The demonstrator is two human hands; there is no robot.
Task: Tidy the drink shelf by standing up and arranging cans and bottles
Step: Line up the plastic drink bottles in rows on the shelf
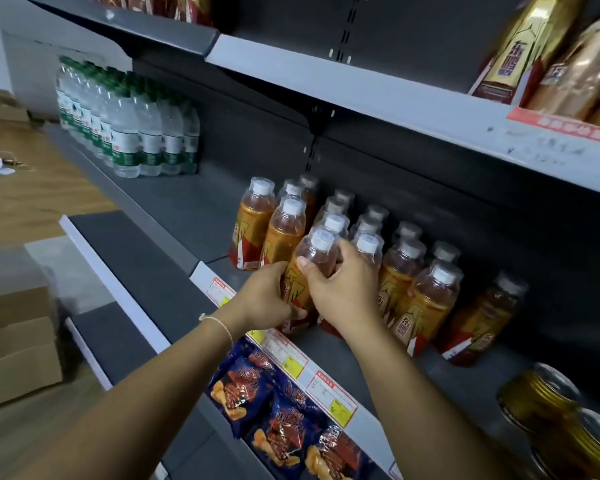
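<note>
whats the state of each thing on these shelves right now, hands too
held orange bottle: capped, tilted, at the front of its row
left hand: grips the held bottle's lower body
right hand: grips the held bottle's neck and shoulder
other orange bottles: upright, capped, in rows
water bottles: upright, capped, packed together
gold cans: lying on their sides
blue snack bags: sealed, on the shelf below

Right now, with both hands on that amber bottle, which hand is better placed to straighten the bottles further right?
The right hand: it sits nearest those white-capped amber bottles; the left hand grips the held bottle's far side.
</note>
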